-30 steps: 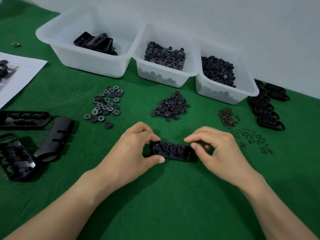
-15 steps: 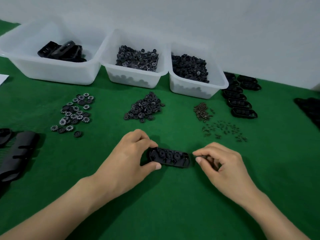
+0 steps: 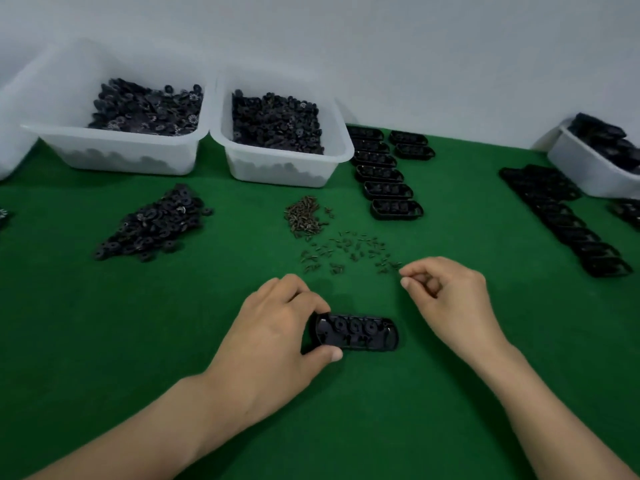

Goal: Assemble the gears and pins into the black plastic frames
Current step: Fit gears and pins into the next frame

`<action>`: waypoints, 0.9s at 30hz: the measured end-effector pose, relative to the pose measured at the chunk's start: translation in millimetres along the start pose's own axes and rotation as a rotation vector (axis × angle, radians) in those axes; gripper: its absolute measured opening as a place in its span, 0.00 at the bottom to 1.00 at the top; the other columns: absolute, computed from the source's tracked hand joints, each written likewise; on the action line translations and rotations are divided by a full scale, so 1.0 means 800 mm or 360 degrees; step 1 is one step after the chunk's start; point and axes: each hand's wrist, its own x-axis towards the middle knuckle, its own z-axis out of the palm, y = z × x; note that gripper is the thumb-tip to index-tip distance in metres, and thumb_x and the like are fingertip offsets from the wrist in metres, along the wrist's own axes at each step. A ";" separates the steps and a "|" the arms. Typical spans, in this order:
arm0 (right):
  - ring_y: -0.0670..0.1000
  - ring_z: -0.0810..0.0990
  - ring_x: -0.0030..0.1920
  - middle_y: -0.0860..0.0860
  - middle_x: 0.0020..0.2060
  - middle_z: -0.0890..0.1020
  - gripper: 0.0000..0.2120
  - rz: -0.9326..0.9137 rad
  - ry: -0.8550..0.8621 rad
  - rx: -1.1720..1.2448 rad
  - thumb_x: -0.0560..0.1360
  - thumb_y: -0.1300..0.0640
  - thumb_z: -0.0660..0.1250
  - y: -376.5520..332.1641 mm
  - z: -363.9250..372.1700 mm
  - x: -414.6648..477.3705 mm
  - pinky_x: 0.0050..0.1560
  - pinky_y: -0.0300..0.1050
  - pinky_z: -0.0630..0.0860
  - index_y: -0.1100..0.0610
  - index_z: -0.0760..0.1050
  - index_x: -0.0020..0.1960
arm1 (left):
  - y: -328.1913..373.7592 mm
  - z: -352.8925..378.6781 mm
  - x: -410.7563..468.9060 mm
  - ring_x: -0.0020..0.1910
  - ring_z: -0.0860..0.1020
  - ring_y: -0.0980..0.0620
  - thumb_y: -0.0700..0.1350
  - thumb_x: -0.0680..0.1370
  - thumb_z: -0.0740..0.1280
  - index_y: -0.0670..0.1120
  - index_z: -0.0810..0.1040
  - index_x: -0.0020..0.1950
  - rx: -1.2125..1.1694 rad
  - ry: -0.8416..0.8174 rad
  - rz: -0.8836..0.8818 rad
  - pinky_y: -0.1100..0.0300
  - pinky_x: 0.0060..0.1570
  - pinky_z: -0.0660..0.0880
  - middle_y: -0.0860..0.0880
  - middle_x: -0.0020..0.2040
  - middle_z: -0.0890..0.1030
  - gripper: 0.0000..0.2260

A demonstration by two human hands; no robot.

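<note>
The left hand (image 3: 277, 327) has a narrow grip on the left end of a black frame (image 3: 360, 332), thumb on the near edge and fingers curled over the far edge. The frame lies flat on the desk (image 3: 104, 341), its long side running left to right, with three gears (image 3: 355, 327) seated in a row inside it. The right hand (image 3: 450, 299) hovers to the right and a little beyond the frame, apart from it. Its thumb and forefinger tips are pinched together at the near edge of the scattered pins (image 3: 349, 251); whether that grip holds a pin I cannot tell.

The desk is covered in green felt and meets a plain pale wall (image 3: 415, 64).

Beyond the pins lie one heap of brown screws (image 3: 303, 216) and, to its left, one pile of loose gears (image 3: 156, 223). Two white bins (image 3: 114, 157) full of dark gears stand along the wall. Right of them lie eight filled frames (image 3: 396, 209), six in one column and two beside it. A fourth bin (image 3: 581, 171) sits at the far right, behind a row of black parts (image 3: 561, 220).
</note>
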 end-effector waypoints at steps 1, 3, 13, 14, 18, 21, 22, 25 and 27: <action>0.35 0.74 0.38 0.41 0.33 0.76 0.05 -0.0022 -0.0005 -0.0002 0.69 0.66 0.71 0.003 0.000 0.006 0.38 0.25 0.70 0.57 0.81 0.42 | 0.004 0.004 0.006 0.51 0.64 0.62 0.62 0.68 0.65 0.56 0.72 0.56 -0.0007 0.0013 -0.0018 0.69 0.56 0.58 0.62 0.48 0.66 0.20; 0.35 0.74 0.37 0.42 0.33 0.76 0.05 -0.0059 -0.0035 -0.0009 0.70 0.65 0.71 0.007 0.000 0.018 0.38 0.25 0.69 0.56 0.81 0.43 | 0.012 0.012 0.016 0.50 0.64 0.62 0.62 0.67 0.66 0.56 0.72 0.54 -0.0022 0.0039 -0.0060 0.68 0.55 0.58 0.63 0.46 0.65 0.18; 0.39 0.69 0.32 0.45 0.35 0.76 0.02 -0.0142 -0.0234 -0.0032 0.70 0.59 0.71 0.011 0.008 0.037 0.38 0.37 0.68 0.53 0.81 0.40 | 0.019 0.023 0.022 0.50 0.67 0.61 0.65 0.63 0.61 0.56 0.74 0.52 -0.0027 0.0057 -0.0173 0.67 0.55 0.58 0.64 0.45 0.67 0.22; 0.39 0.69 0.32 0.45 0.35 0.76 0.02 -0.0139 -0.0246 -0.0031 0.70 0.59 0.71 0.011 0.009 0.038 0.38 0.38 0.68 0.53 0.81 0.40 | 0.019 0.023 0.021 0.50 0.67 0.61 0.65 0.63 0.62 0.56 0.74 0.53 -0.0029 0.0054 -0.0174 0.66 0.56 0.59 0.64 0.45 0.67 0.22; 0.39 0.69 0.32 0.44 0.35 0.75 0.04 -0.0127 -0.0268 -0.0021 0.70 0.61 0.71 0.008 0.008 0.038 0.38 0.38 0.68 0.53 0.80 0.39 | 0.019 0.021 0.020 0.50 0.68 0.60 0.65 0.63 0.62 0.56 0.75 0.52 -0.0041 0.0049 -0.0176 0.64 0.56 0.61 0.63 0.45 0.68 0.22; 0.42 0.71 0.32 0.43 0.33 0.75 0.05 -0.0185 -0.0176 0.0107 0.69 0.63 0.71 -0.002 -0.001 0.030 0.35 0.30 0.66 0.53 0.80 0.37 | 0.020 0.021 0.020 0.49 0.69 0.60 0.64 0.63 0.63 0.55 0.76 0.52 -0.0040 0.0061 -0.0171 0.63 0.56 0.63 0.62 0.45 0.69 0.22; 0.43 0.72 0.33 0.43 0.33 0.75 0.06 -0.0248 -0.0193 0.0182 0.68 0.63 0.72 -0.008 -0.004 0.024 0.34 0.30 0.66 0.53 0.80 0.37 | 0.020 0.021 0.020 0.48 0.69 0.60 0.64 0.63 0.63 0.54 0.76 0.52 -0.0037 0.0067 -0.0172 0.63 0.56 0.63 0.62 0.44 0.69 0.22; 0.43 0.71 0.31 0.43 0.33 0.75 0.05 -0.0466 -0.0438 0.0266 0.67 0.63 0.72 -0.029 -0.006 0.006 0.33 0.30 0.66 0.53 0.80 0.38 | 0.019 0.022 0.021 0.47 0.69 0.59 0.63 0.63 0.66 0.53 0.77 0.52 -0.0029 0.0081 -0.0170 0.63 0.53 0.64 0.61 0.44 0.69 0.22; 0.39 0.69 0.31 0.42 0.34 0.74 0.04 -0.0520 -0.0520 0.0191 0.68 0.62 0.72 -0.036 -0.004 0.001 0.35 0.33 0.66 0.54 0.81 0.38 | 0.019 0.022 0.021 0.46 0.68 0.59 0.63 0.63 0.66 0.53 0.78 0.51 -0.0025 0.0077 -0.0170 0.64 0.52 0.63 0.61 0.43 0.69 0.21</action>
